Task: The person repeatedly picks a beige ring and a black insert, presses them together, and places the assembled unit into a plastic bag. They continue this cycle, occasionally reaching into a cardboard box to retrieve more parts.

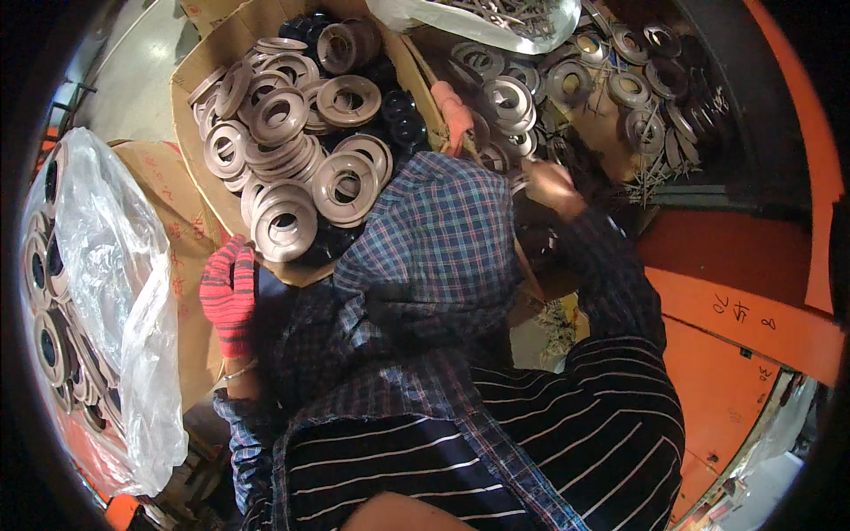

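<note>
My left hand (228, 288), in a red and black striped glove, is at the near-left corner of a cardboard box (192, 168). Its fingers are bent and close together beside the nearest brown metal ring (283, 221); what they grip, if anything, is hidden. Several similar flanged rings are piled in the box, with glossy black round parts (403, 118) among them. My right hand (553, 188), bare and smeared by motion, is over the right-hand heap, close to some grey metal rings (509, 102). Its fingers are too blurred to read.
A pinkish-orange glove-like item (452, 113) hangs over the box's right edge. At the top, a clear bag (522, 40) holds thin metal pieces. More rings lie under clear plastic (115, 239) on the left. Orange metal panels (735, 372) stand at the right.
</note>
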`<control>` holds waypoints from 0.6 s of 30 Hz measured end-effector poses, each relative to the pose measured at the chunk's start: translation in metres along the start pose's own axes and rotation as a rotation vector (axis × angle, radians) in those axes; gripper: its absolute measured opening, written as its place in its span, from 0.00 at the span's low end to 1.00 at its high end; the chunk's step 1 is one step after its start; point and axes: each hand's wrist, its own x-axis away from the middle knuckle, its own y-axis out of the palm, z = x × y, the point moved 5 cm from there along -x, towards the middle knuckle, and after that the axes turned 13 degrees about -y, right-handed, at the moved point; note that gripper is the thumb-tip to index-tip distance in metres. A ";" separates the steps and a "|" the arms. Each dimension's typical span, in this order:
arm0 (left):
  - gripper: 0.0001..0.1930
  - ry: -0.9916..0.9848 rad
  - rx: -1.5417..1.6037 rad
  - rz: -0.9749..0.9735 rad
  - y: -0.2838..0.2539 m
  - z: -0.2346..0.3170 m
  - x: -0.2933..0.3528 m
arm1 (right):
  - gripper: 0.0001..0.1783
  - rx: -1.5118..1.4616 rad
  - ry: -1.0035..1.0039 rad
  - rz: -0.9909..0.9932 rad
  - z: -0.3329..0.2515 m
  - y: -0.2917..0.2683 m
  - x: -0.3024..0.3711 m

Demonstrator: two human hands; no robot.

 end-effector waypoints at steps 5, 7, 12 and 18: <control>0.11 -0.114 0.151 -0.046 0.002 -0.007 0.000 | 0.29 -0.881 0.370 0.630 0.060 -0.036 0.098; 0.11 -0.104 0.161 -0.056 0.003 -0.007 0.000 | 0.29 -0.667 0.754 0.458 0.073 -0.033 0.128; 0.10 -0.064 0.135 -0.044 -0.002 -0.006 0.003 | 0.32 -0.617 1.023 0.619 0.053 -0.067 0.134; 0.10 -0.070 0.136 -0.027 -0.001 -0.003 0.002 | 0.28 -1.557 0.116 0.938 0.012 -0.140 0.043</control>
